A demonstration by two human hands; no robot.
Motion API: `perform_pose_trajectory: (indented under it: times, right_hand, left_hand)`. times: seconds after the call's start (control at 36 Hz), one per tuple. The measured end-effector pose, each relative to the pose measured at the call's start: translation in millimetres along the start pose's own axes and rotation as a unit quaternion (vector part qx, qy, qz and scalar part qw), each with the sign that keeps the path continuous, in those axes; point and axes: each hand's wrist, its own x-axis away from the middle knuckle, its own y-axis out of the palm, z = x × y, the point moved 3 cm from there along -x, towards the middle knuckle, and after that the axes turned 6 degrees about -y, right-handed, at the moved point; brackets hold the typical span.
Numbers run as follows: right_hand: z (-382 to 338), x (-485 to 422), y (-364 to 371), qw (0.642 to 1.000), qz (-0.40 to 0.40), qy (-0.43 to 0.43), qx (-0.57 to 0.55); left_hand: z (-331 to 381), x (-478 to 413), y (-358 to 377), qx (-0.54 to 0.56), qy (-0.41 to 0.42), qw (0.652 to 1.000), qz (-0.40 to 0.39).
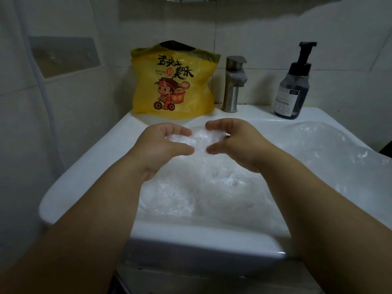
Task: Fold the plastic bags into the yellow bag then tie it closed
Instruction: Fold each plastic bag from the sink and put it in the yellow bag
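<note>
- Two hands meet above the middle of the sink (89, 166), holding one crumpled clear plastic bag (199, 142) between them.
- Left hand (161, 145): fingers curled over the bag's far side and thumb under its near side, pinching its left end.
- Right hand (235, 141): the same curled pinch on the bag's right end, with the fingers on top and the thumb below.
- Both thumb tips point at each other, nearly touching, and the wad of plastic shows in the gap between fingers and thumbs.
- More plastic bags (212, 187) fill the basin under the wrists and spill over the sink's right edge.
- Yellow bag (171, 81), printed with a cartoon rider, stands upright at the sink's back left corner against the tiled wall. Its mouth is open and it sits well apart from the hands.
- A metal tap (233, 83) stands just right of it at the back edge, and a dark pump bottle (293, 85) stands near the back right corner.
</note>
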Motion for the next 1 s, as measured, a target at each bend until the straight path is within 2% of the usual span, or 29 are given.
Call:
perform_pose_trajectory:
  times: [0.33,0.5,0.58,0.67,0.83,1.0]
  right_hand:
    - [4,-2,-1,0.984,0.008,-0.074,0.165]
    - [2,-1,-3,0.957,0.006,-0.105,0.271]
    - [1,1,-4,0.968,0.013,-0.092,0.231]
    - [-1,1,-5,0.990,0.011,-0.071,0.123]
    - [-6,4,-6,0.998,-0.038,-0.028,-0.040]
    - [-6,7,4,0.993,-0.112,0.011,-0.046]
  left_hand:
    - [4,3,-2,-0.102,0.093,0.988,0.070]
    - [3,3,-1,-0.131,0.080,0.987,0.041]
    - [5,2,0,-0.088,0.053,0.995,0.019]
    - [7,0,-1,-0.026,0.039,0.999,0.010]
    - [8,-3,-5,0.171,0.003,0.985,0.013]
    - [9,-7,-9,0.296,-0.013,0.955,0.037]
